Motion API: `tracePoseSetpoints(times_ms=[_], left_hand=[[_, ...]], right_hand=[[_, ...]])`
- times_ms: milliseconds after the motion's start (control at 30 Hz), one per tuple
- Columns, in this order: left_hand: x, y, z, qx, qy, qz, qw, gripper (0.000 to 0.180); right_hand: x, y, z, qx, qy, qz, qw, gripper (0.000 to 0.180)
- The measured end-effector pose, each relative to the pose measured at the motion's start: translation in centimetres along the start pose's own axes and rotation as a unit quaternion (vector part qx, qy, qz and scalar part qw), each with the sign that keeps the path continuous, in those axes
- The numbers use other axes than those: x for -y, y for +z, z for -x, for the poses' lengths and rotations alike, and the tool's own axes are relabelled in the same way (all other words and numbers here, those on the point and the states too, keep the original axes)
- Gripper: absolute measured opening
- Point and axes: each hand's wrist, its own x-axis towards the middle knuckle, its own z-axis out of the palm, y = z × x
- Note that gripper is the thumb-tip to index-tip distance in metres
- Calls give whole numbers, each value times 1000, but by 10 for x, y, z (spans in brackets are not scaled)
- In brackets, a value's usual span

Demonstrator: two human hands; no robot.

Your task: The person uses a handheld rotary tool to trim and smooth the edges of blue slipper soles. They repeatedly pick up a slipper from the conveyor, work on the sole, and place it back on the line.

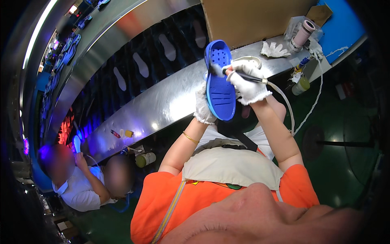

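Note:
A blue shoe sole [222,99] with round holes and grooves stands tilted before me over the metal bench edge. My left hand [202,107], in a white knit glove, is closed around its left side; the fingers behind it are hidden. My right hand [248,85], gloved too with bare fingertips, grips a black-handled brush [245,76]. A pale hose [287,99] runs from the handle's end. The bristles lie over the sole's inner face near its middle; whether they touch it I cannot tell. Just behind my right hand is a round white dish-like thing [255,61].
The metal bench [178,99] curves along a dark conveyor [154,61] carrying several pale insoles. A cardboard box [256,20] stands at the back. To the right are a spare white glove [274,49], a pink bottle [302,35] and a hanging cord. Another person [83,191] works at far left.

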Motion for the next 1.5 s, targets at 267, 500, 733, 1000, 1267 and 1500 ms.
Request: tracePoseSetpoints(times_ms=[267, 500, 733, 1000, 1267, 1500], left_hand=[[-1, -5, 4, 4, -12, -55, 998, 57], [-23, -20, 1, -2, 13, -69, 997, 56], [-28, -10, -1, -84, 53, -207, 973, 71], [-73, 34, -2, -111, 130, -305, 937, 70], [-203, 174, -94, 130, 101, -367, 916, 63], [-332, 149, -146, -205, 387, -801, 408, 58]], right_hand=[[-21, -17, -24, -62, -8, -46, 997, 16], [-11, -14, 17, 149, -43, 53, 986, 22], [20, -20, -16, 113, -222, 198, 948, 17], [50, -36, -5, 181, -228, 220, 931, 16], [53, -44, 4, 59, -133, 88, 985, 18], [36, -32, 14, 92, 21, -24, 995, 23]])
